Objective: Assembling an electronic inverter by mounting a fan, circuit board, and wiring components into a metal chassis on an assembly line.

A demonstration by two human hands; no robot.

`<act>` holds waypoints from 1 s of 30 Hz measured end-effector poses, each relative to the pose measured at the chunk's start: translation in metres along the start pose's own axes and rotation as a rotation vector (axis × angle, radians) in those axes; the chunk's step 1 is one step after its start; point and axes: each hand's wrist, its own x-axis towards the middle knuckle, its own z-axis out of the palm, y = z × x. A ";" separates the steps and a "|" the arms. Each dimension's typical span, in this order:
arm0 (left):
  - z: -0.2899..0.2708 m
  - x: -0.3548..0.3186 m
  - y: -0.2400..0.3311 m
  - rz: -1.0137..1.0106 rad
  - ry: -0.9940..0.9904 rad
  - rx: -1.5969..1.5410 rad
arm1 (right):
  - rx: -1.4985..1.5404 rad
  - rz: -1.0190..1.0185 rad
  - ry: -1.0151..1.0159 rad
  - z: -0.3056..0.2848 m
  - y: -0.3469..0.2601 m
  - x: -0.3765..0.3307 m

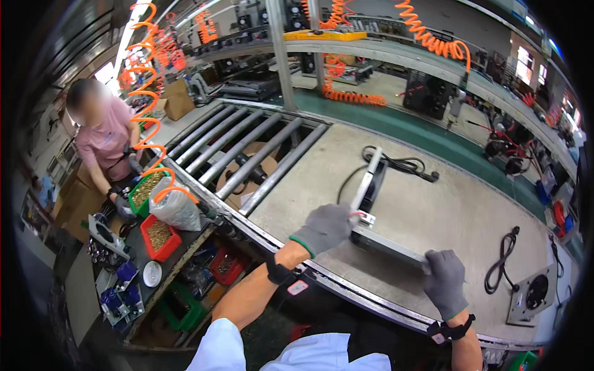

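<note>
Both my hands wear grey gloves. A grey metal panel (387, 244) with a dark round part like a fan is tilted up over the workbench (297, 185). My left hand (325, 230) is closed at its near left corner, beside a small white fitting (367, 217) with a red wire. Its fingertips are partly hidden. At the right end of the panel's near edge, my right hand (445, 281) has its fingers wrapped round the metal. A black power cord (405, 166) with a plug trails from the panel onto the bench behind it.
Right of my hands stands another fan panel (533, 294) with a black cord (502, 263). A roller conveyor (250, 154) adjoins the bench at left. Farther left, a person (105, 136) reaches near green (147, 188) and red bins (159, 237) of small parts. Orange coiled hoses (145, 93) hang overhead.
</note>
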 end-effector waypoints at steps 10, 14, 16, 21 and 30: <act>0.015 -0.008 -0.009 0.198 -0.008 -0.294 | -0.003 -0.059 0.068 0.025 0.048 0.020; 0.035 -0.041 -0.033 0.270 0.209 -0.241 | 0.119 -0.063 -0.088 0.018 0.013 0.027; 0.042 -0.049 -0.044 0.203 0.169 -0.110 | 0.135 -0.156 -0.097 0.021 -0.018 0.043; 0.051 -0.013 -0.063 0.277 0.465 0.217 | 0.071 -0.397 -0.170 0.057 -0.081 0.094; 0.047 -0.100 -0.062 0.090 0.588 0.162 | 0.012 -0.263 -0.272 0.090 -0.104 0.098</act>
